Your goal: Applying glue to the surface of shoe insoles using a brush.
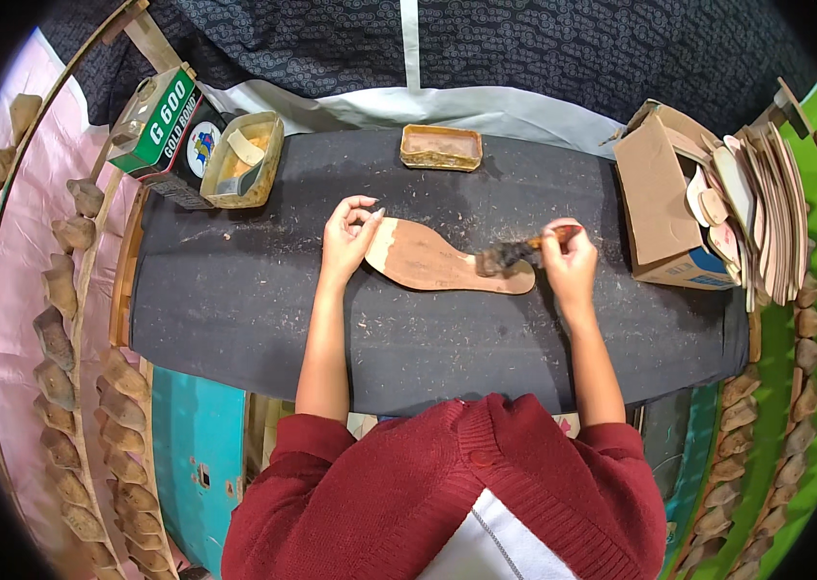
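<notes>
So here's my bench view. My left hand [345, 237] is pinning down one end of a flat brown shoe sole [442, 259] on the dark table [234, 300]; my fingers [367, 208] are curled and slightly spread, tips resting on the paler end of the sole. My right hand [568, 259] is closed around the handle of a small brush [516, 253], fingers pressed together on it, and the dark bristle end sits on the sole near its other end, just left of my right fingers. The sole lies flat between my two hands, running at a slight slant across the middle of the table.

Straight out past my fingers, at the far edge of the table, there's a shallow rectangular tray [441, 147] with brownish residue in it. Further off past my left fingers is a yellowish tub [242, 159] with something pale stuck in it, and touching it on the far side is a green and white tin [165, 130]. Off past my right fingers sits an open cardboard box [661, 203], with a leaning stack of pale cut soles [766, 208] packed in beside it. Both sides of me have curved racks lined with tan shoe lasts [65, 290]. The table surface is dusted with little light specks all over. I'm in a dark red sweater [447, 493], sleeves pushed up.
</notes>
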Demonstrator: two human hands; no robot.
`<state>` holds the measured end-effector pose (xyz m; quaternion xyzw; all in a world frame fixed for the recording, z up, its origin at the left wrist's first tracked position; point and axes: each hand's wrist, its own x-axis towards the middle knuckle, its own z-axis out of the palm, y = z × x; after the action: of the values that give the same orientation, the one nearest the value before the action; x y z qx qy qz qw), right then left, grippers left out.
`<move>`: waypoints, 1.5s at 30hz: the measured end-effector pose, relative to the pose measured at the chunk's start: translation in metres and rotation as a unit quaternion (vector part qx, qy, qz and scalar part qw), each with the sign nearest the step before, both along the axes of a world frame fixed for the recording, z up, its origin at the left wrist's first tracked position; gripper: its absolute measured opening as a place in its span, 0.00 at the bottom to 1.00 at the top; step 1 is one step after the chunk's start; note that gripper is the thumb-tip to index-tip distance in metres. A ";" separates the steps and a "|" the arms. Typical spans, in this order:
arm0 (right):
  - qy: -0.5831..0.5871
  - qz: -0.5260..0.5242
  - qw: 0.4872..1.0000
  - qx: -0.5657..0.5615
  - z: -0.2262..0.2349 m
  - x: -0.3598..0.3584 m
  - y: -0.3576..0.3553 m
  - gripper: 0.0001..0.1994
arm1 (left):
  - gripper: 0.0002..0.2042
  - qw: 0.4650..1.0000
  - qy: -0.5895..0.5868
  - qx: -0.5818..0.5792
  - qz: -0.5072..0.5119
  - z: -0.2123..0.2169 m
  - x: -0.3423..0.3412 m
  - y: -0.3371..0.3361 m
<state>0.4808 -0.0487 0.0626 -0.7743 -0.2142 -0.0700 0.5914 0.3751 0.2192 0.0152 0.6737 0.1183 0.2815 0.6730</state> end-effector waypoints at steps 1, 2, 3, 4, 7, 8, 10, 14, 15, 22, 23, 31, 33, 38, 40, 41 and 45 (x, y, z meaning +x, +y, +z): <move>0.002 -0.007 1.000 -0.011 0.001 0.002 -0.008 0.03 | 0.10 1.000 -0.002 0.002 0.001 -0.001 0.000 0.001; 0.003 -0.015 1.000 -0.023 0.002 0.005 -0.016 0.03 | 0.10 1.000 -0.004 0.003 0.001 -0.002 0.001 0.002; 0.019 -0.014 1.000 -0.018 0.002 0.009 -0.022 0.02 | 0.10 1.000 -0.007 0.003 0.001 -0.003 0.001 0.003; 0.014 -0.013 1.000 -0.021 0.004 0.012 -0.027 0.02 | 0.10 1.000 -0.006 0.003 0.001 -0.003 0.002 0.003; 0.013 -0.001 1.000 -0.021 0.012 0.020 -0.036 0.02 | 0.10 1.000 -0.003 0.002 -0.003 -0.003 0.003 0.003; 0.011 0.000 1.000 -0.020 0.014 0.023 -0.036 0.02 | 0.10 1.000 0.001 0.000 -0.008 -0.002 0.003 0.003; 0.051 0.021 0.998 0.012 0.020 0.031 -0.034 0.02 | 0.09 1.000 -0.008 -0.008 -0.007 0.000 0.004 0.001; 0.053 0.021 0.989 0.136 0.029 0.048 -0.001 0.04 | 0.09 1.000 -0.020 -0.014 -0.006 -0.003 0.005 0.003; 0.042 0.024 0.989 0.142 0.032 0.054 0.011 0.06 | 0.09 1.000 -0.018 -0.010 -0.003 -0.002 0.004 0.003; -0.125 0.188 0.973 0.053 0.051 0.107 0.084 0.07 | 0.08 1.000 -0.022 -0.015 -0.005 0.005 0.005 -0.001; -0.120 0.211 0.970 0.025 0.053 0.113 0.092 0.07 | 0.08 1.000 -0.025 -0.012 -0.002 0.004 0.004 -0.001; -0.149 0.295 0.930 -0.163 0.056 0.126 0.129 0.09 | 0.09 0.999 -0.026 -0.016 0.010 0.006 0.002 -0.002; -0.148 0.288 0.932 -0.162 0.053 0.127 0.127 0.08 | 0.09 0.999 -0.029 -0.013 0.014 0.006 0.000 -0.002; -0.124 0.223 0.964 -0.071 0.042 0.142 0.109 0.08 | 0.08 0.999 -0.036 -0.022 0.001 0.005 0.002 -0.003; -0.039 0.196 0.980 0.018 0.040 0.141 0.092 0.09 | 0.08 0.999 -0.034 -0.020 0.005 0.005 0.003 -0.003; 0.001 0.186 0.980 0.065 0.038 0.138 0.085 0.09 | 0.08 0.999 -0.038 -0.028 -0.001 0.004 0.002 -0.002; 0.199 0.128 0.926 0.295 0.021 0.118 0.051 0.11 | 0.08 0.998 -0.051 -0.038 -0.001 0.000 0.005 0.001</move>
<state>0.5984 0.0028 0.0835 -0.5288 -0.1592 0.1017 0.8274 0.3798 0.2206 0.0150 0.6327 0.0938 0.3098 0.7035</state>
